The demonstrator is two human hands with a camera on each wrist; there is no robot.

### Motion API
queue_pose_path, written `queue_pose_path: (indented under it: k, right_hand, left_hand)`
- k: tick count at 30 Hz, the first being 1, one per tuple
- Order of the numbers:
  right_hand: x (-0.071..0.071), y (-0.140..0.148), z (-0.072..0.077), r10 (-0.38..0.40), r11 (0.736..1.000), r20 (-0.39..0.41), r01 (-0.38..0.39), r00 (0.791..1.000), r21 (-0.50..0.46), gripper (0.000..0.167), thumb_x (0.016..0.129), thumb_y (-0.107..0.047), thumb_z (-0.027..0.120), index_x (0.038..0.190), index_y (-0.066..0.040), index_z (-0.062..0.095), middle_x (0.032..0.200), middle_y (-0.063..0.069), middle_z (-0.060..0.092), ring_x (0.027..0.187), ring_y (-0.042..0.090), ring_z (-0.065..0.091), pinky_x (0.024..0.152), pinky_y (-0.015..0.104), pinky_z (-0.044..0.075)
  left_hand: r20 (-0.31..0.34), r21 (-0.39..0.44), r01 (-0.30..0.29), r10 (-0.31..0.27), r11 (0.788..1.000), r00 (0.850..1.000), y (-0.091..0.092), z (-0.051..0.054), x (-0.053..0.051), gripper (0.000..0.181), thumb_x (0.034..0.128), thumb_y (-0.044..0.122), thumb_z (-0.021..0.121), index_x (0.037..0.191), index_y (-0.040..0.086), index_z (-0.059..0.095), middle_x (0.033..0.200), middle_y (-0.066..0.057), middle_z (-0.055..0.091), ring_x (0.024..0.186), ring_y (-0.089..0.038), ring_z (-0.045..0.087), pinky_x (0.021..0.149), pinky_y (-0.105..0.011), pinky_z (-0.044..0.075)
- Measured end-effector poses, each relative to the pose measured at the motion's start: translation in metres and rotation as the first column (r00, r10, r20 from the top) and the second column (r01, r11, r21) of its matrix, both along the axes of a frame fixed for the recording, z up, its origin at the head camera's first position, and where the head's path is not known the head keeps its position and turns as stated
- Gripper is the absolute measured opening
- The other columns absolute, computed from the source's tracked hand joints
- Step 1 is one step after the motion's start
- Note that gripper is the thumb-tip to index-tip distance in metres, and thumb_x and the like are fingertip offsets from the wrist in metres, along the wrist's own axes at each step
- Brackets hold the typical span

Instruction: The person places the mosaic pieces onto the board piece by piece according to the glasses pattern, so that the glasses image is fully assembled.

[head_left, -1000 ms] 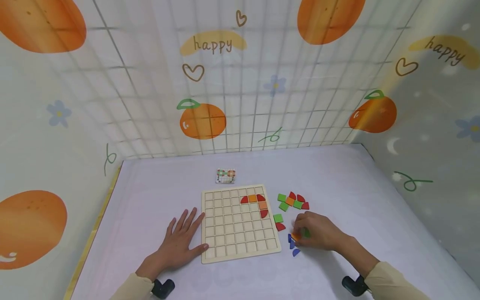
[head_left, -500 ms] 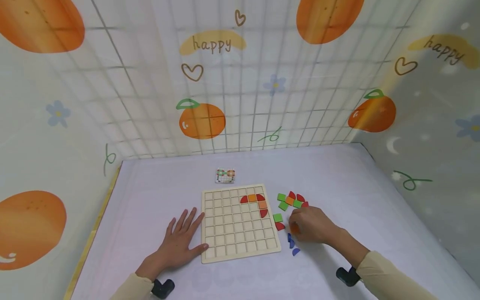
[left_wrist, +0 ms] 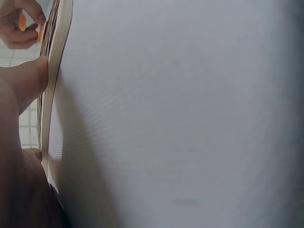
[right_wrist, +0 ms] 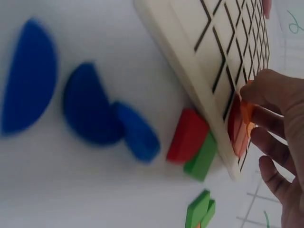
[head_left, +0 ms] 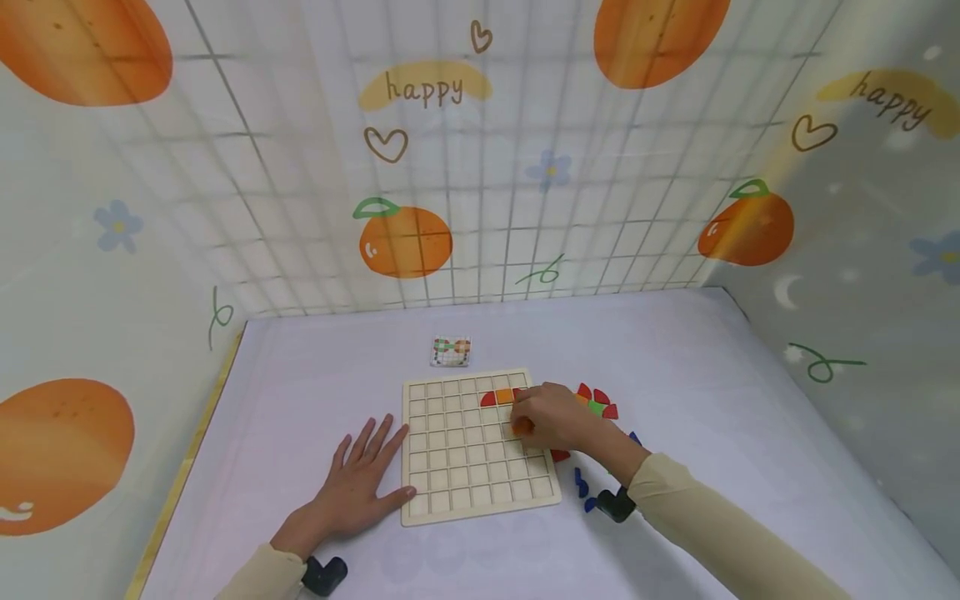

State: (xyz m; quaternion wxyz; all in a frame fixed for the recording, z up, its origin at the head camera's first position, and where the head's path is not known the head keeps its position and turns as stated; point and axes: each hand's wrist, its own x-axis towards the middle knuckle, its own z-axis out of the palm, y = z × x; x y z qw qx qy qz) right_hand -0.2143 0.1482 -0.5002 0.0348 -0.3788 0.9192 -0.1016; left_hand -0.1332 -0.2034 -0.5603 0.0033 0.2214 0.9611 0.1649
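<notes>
A pale wooden grid board [head_left: 457,454] lies on the table. Along its left edge rests my left hand [head_left: 352,492], fingers spread, with fingertip and thumb touching the rim. My right hand [head_left: 551,417] is over the board's upper right part and pinches an orange piece [right_wrist: 247,107] between thumb and finger. A red piece [head_left: 489,399] and an orange square [head_left: 505,397] sit in cells of an upper row. My right hand partly covers the other pieces on the board; in the right wrist view a red piece [right_wrist: 234,121] lies beneath the fingers.
Right of the board lie red, green and orange pieces, among them a green square [head_left: 596,407]. Several blue pieces [head_left: 581,483] lie nearer the front. A small patterned card [head_left: 452,352] is behind the board. Printed curtains surround the table.
My right hand has moved left from the loose pieces to over the board, carrying an orange piece. My left hand has stayed at the board's edge.
</notes>
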Motion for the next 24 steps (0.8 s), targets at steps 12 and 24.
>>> queue_pose_path:
  k: [12, 24]
  right_hand:
    - [0.000, -0.013, 0.000, 0.070, 0.997, 0.027, -0.069, 0.997, -0.028, 0.006, 0.085, -0.021, 0.079, 0.091, -0.019, 0.079, 0.087, -0.009, 0.067, 0.074, 0.006, 0.056, 0.069, 0.023, 0.048]
    - [0.005, 0.002, -0.006, 0.039, 0.998, -0.071, -0.042, 0.997, -0.045, 0.007, 0.084, -0.025, 0.081, 0.089, -0.020, 0.081, 0.087, -0.009, 0.063, 0.081, 0.010, 0.051, 0.070, 0.022, 0.048]
  left_hand:
    - [0.025, -0.078, -0.017, 0.019, 0.997, 1.000, 0.004, 0.011, 0.002, 0.091, 0.0879, 0.069, 0.053, 0.157, 0.017, 0.026, 0.163, -0.012, 0.015, 0.148, -0.037, 0.008, 0.113, -0.063, 0.007]
    - [0.030, -0.043, -0.014, 0.015, 0.999, 0.999, 0.004, 0.012, 0.003, 0.090, 0.0879, 0.068, 0.054, 0.157, 0.016, 0.028, 0.162, -0.013, 0.016, 0.148, -0.037, 0.009, 0.112, -0.063, 0.007]
